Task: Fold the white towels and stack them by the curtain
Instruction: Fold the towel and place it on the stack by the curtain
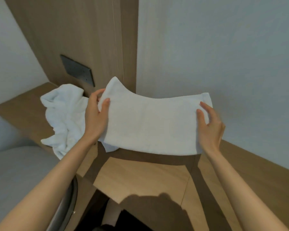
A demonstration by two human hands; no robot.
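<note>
- Nearest, wooden counter (pixel 140 179) lies beneath my hands, which are well apart.
- My left hand (pixel 97 114) pinches the folded towel (pixel 150 125) at one end, my right hand (pixel 208 129) apparently grips the other, stretching it flat for folding.
- Crumpled towel (pixel 63 114) waits at left.

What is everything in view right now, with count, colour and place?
folded towel: one, white, held up above the counter
crumpled towel: one heap, white, on the counter, left
counter: one, light wood, below the towels
switch plate: one, dark grey, on the wood panel
wood panel: one, brown, behind the counter
seat: one, grey, lower left
left hand: one, grips the folded towel's left end
right hand: one, grips its right end
</note>
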